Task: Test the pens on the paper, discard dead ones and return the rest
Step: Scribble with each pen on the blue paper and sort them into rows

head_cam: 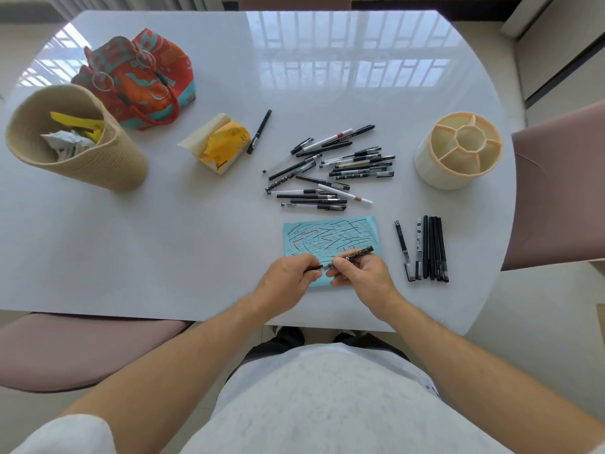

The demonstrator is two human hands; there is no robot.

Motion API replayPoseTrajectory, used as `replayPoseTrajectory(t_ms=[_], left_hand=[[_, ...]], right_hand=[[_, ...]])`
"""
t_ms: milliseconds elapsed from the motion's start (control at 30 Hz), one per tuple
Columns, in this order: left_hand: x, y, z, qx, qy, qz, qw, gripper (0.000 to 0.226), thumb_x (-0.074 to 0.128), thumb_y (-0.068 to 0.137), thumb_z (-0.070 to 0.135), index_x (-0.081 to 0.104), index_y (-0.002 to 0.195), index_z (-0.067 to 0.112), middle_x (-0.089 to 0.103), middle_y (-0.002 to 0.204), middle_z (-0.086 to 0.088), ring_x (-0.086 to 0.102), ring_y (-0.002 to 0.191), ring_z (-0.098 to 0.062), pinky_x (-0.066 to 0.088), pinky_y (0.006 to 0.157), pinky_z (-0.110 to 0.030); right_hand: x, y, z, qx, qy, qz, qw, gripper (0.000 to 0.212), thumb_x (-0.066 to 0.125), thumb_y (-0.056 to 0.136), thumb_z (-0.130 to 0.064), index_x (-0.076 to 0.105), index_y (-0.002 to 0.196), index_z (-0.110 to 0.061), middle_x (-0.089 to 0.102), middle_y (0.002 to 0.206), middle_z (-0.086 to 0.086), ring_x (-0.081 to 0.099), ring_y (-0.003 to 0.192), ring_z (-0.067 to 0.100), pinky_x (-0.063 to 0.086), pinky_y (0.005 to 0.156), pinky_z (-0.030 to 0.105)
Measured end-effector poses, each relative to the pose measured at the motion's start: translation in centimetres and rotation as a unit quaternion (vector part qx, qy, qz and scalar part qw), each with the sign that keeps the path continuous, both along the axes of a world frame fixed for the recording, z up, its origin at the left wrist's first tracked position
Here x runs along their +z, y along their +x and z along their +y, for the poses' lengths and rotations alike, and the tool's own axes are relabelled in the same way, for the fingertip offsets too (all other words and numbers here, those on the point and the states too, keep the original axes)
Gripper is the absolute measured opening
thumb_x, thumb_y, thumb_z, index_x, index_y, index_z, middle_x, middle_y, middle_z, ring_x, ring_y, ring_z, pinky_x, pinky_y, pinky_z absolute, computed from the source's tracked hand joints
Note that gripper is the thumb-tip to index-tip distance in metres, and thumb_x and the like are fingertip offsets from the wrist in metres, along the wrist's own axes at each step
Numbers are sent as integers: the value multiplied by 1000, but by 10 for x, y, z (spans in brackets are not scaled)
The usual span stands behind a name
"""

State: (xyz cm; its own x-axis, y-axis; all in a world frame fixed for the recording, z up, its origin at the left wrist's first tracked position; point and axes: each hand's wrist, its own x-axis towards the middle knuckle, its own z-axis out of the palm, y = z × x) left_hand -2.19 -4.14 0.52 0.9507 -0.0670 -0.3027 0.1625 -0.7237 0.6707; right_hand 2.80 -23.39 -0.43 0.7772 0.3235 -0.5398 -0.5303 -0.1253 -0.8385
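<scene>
A blue paper (pixel 330 235) covered in black and red scribble lines lies near the table's front edge. Over its near end my right hand (pixel 360 275) holds a black patterned pen (pixel 357 252), its far end pointing up-right. My left hand (pixel 288 276) pinches a small dark piece, apparently the pen's cap (pixel 313 268), right at the pen's tip end. Beyond the paper lies a loose pile of several pens (pixel 330 168). Several black pens lie in a neat row (pixel 424 249) right of the paper. One black pen (pixel 259 131) lies alone further back.
A cream pen holder (pixel 458 150) with compartments stands at the right. A beige ribbed bin (pixel 75 139) holding crumpled paper stands at the left, behind it a red patterned bag (pixel 137 80). A yellow packet on a cream pad (pixel 217 142) sits mid-table. Pink chairs flank the table.
</scene>
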Motion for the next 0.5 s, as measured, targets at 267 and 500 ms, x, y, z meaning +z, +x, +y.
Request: replayPoseTrajectory(t_ms=[267,500], left_hand=[[-7,12,-7,0,-5,7,1000,18,61,95,36,67,110,27,68,97,14,59,84,-7,53,79,-31],[-26,-4,25,-13,105,18,994,37,66,92,36,58,128,28,53,127,7,47,121,-13,51,89,-35]], right_hand=[[0,27,-22,-12,-48,34,998,10,61,101,-11,68,95,-6,73,93,18,67,73,21,62,72,35],[-11,80,-75,161,-418,-120,886,25,62,96,-20,59,118,-8,66,102,10,62,95,31,52,85,40]])
